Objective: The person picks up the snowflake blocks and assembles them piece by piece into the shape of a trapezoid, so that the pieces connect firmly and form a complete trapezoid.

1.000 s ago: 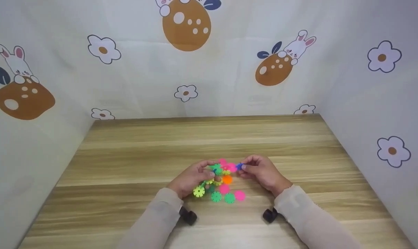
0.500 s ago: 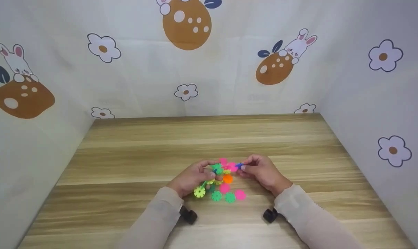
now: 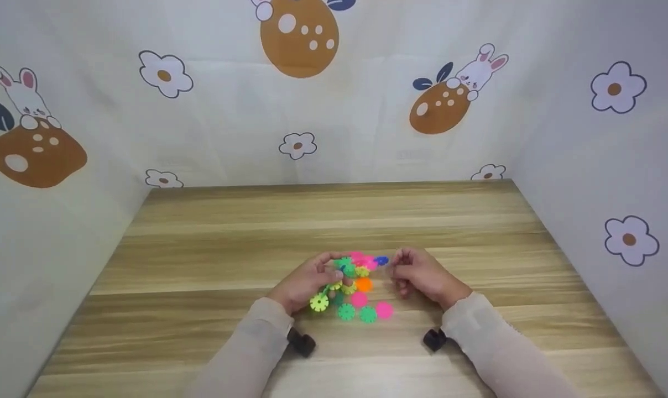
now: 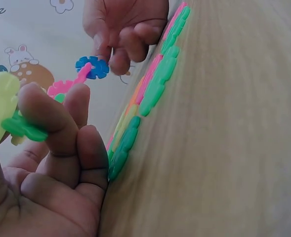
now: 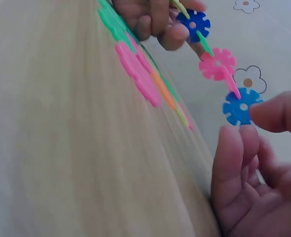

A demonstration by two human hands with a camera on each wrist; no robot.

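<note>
My left hand (image 3: 307, 281) holds a chain of notched plastic discs pushed together edge to edge, pinching it near a green disc (image 3: 346, 265). A yellow disc (image 3: 319, 302) hangs at the chain's near end. Pink discs (image 5: 218, 64) lead along the chain to a blue disc (image 3: 381, 261) at its right end. Just right of that blue disc is my right hand (image 3: 424, 278), its fingers loosely bent and a small gap between them and the disc in the head view. The thumb (image 5: 278, 112) overlaps the disc's edge in the right wrist view. Part of the chain is hidden behind my left fingers.
Loose discs lie flat on the wooden table (image 3: 229, 232) below the chain: an orange one (image 3: 364, 284), pink ones (image 3: 384, 310) and green ones (image 3: 368, 314), with some yellow. Patterned cloth (image 3: 223, 121) walls the table at the back and both sides.
My right hand has let go of the blue disc and drawn back slightly to the right. The blue disc stays on the chain's end, a little higher. My left hand keeps its hold.
</note>
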